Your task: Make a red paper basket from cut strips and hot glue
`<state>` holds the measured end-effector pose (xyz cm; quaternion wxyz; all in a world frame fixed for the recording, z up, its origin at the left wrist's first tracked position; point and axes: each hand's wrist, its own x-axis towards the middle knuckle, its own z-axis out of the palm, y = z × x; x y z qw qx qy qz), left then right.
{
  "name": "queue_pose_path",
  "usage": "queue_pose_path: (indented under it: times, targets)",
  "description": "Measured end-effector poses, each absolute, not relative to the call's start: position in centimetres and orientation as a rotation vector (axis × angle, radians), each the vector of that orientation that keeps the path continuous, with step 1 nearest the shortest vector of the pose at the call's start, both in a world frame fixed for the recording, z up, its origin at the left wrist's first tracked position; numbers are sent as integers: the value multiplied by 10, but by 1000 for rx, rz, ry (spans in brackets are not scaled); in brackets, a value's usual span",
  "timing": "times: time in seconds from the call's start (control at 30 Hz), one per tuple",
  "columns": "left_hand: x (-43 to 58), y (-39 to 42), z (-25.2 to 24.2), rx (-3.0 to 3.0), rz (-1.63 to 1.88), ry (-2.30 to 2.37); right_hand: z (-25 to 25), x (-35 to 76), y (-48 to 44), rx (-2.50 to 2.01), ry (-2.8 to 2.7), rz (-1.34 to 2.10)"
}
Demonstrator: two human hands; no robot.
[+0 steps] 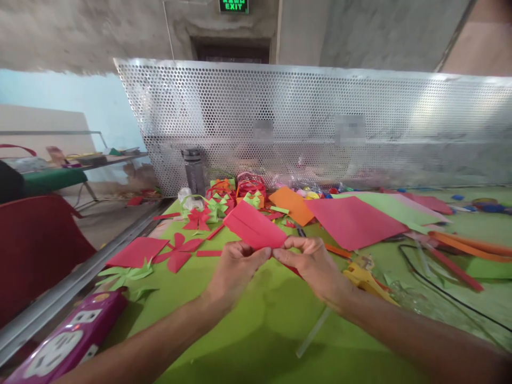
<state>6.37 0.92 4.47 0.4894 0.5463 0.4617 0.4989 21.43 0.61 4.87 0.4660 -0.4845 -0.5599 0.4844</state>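
A folded sheet of red paper (256, 221) is held up over the green table (240, 330), tilted, with a crease along its length. My left hand (244, 264) pinches its near edge between thumb and fingers. Close beside it, my right hand (310, 261) pinches the same edge at the right corner; the two thumbs nearly touch. Below my right forearm lies a yellow glue gun (366, 277), partly hidden by the arm. A clear glue stick (314, 333) rests on the table. Left of my hands lie a red paper flower shape (178, 252) and a red paper square (138, 252).
Small red paper baskets (251, 186) with green bows and a grey bottle (194, 170) stand at the back, before a perforated metal panel (240, 106). Pink sheets (356, 221) and a black cable (440, 290) lie right. A purple power strip (76, 336) sits front left.
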Motion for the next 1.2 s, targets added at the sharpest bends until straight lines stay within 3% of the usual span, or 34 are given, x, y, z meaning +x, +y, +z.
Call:
queue_pose_path:
  times: [0.6,0.73,0.83,1.2]
  targets:
    - [51,11,51,1523,1359,1296,58,213,11,-1136,-1487,1068]
    - [46,22,52,1448,1442,1267,54,226,29,-1139,-1652,861]
    - [45,30,52,1353,1458,1223,56,242,48,-1285,-1857,524]
    - [52,48,60,1090,1511,1071,59,279,73,-1810,-2146,31]
